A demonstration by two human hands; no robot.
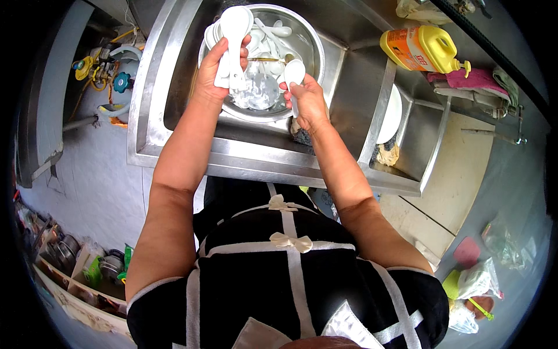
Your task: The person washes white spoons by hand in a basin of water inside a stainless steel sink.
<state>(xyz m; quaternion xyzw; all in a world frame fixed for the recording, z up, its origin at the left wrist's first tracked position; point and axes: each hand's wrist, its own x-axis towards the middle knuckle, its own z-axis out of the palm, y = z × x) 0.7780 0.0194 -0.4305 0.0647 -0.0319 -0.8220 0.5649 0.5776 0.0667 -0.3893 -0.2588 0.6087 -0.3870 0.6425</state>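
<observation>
A bunch of white soup spoons point(236, 28) is gripped in my left hand point(213, 72), bowls up and handles down. One white spoon point(294, 72) sits in my right hand point(308, 99), held by its handle between thumb and fingers. Both hands are over the rim of a round steel basin point(320, 52). More white spoons point(279, 31) lie in a pile inside it, with water around them. A thin brownish handle point(266, 59) crosses the pile. Part of the basin is hidden behind my left hand and its spoons.
The basin stands in a steel sink point(357, 74). A smaller sink compartment at right holds a white plate point(390, 115) and a crumpled cloth point(388, 155). Beyond it stand a yellow detergent bottle point(423, 49) and folded cloths point(471, 85). Gas valves point(123, 82) are at left.
</observation>
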